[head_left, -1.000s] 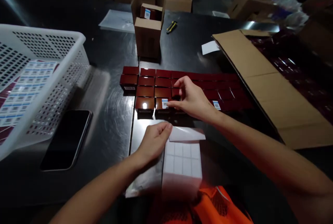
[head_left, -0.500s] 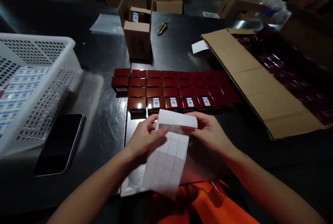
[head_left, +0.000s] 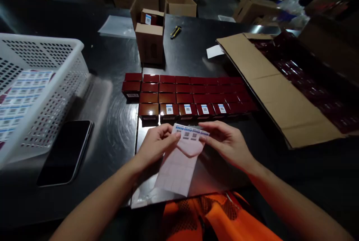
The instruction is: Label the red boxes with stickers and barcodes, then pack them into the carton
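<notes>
My left hand (head_left: 157, 142) pinches the left edge of a label sheet (head_left: 175, 172), its thumb on the front. The sheet's top is bent over toward me and shows a row of QR stickers with blue headings; the lower part hangs down pale. At the upper right corner, my right hand (head_left: 228, 144) has thumb and fingers closed on the same sheet. Just beyond both hands lie rows of small dark red boxes (head_left: 166, 98). Several front-row boxes carry a white and blue QR sticker (head_left: 187, 109) on top.
On the left are a white plastic basket (head_left: 80, 61) with more label sheets (head_left: 21, 99) and a black phone (head_left: 66, 153). Behind the rows stand a small open carton (head_left: 150, 45) and a yellow-black utility knife (head_left: 175, 32). A large open carton (head_left: 276, 91) of red boxes is at right.
The sheet's top strip, blank white before, now has its printed stickers facing me, bent over the rest. Both hands remain at its upper edges.
</notes>
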`<move>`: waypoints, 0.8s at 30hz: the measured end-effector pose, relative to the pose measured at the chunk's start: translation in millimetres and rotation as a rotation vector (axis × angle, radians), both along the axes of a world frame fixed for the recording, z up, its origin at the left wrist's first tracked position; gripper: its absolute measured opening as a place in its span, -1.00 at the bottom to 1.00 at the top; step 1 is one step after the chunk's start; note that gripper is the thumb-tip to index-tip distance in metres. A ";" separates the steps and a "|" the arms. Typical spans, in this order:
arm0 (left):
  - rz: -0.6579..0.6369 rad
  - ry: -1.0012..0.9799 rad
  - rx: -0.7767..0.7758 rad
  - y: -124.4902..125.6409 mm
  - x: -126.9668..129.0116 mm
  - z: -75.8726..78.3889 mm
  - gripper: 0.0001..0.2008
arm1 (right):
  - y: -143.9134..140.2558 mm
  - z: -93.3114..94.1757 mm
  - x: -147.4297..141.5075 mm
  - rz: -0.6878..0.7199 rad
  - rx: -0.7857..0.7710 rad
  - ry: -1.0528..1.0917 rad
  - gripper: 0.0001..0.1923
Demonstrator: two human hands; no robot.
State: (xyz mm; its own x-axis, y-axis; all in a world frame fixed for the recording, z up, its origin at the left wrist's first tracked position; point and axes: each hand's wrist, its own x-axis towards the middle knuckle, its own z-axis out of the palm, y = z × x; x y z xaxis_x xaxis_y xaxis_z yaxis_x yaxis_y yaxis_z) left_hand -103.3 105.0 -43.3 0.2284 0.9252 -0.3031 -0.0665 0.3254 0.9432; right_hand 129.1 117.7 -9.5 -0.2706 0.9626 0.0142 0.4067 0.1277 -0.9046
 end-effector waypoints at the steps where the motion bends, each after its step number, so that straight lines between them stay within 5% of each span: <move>1: 0.005 0.028 0.018 -0.5 0.7 -0.6 -0.68 | 0.8 -0.5 -1.4 -0.034 -0.096 0.041 -0.61; 5: 0.069 0.105 0.055 -1.1 4.3 -6.9 -0.67 | 2.3 6.0 -4.5 -0.072 -0.187 -0.012 -0.69; 10: 0.141 0.047 -0.036 1.7 11.4 -22.2 -0.67 | 19.5 33.0 -17.0 -0.015 0.246 -0.088 -0.98; 12: 0.133 0.056 -0.037 2.0 14.8 -26.6 -0.68 | 38.8 41.8 -34.7 -0.012 0.260 0.021 -0.97; 19: -0.026 0.152 -0.009 -4.8 24.2 -22.1 -0.75 | 109.1 32.6 -127.7 0.207 -0.365 0.118 -0.80; 24: -0.034 0.182 -0.006 -5.6 24.0 -15.5 -0.72 | 116.5 15.1 -149.2 0.141 -0.517 0.061 -0.36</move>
State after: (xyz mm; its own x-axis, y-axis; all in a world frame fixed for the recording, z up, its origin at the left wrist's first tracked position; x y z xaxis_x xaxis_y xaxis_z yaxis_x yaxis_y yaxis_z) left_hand -79.3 99.4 -58.8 0.2004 0.9158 -0.3481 0.1165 0.3306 0.9366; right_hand -20.1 234.2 5.6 -0.4109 0.8027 -0.4322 0.3622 -0.2913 -0.8854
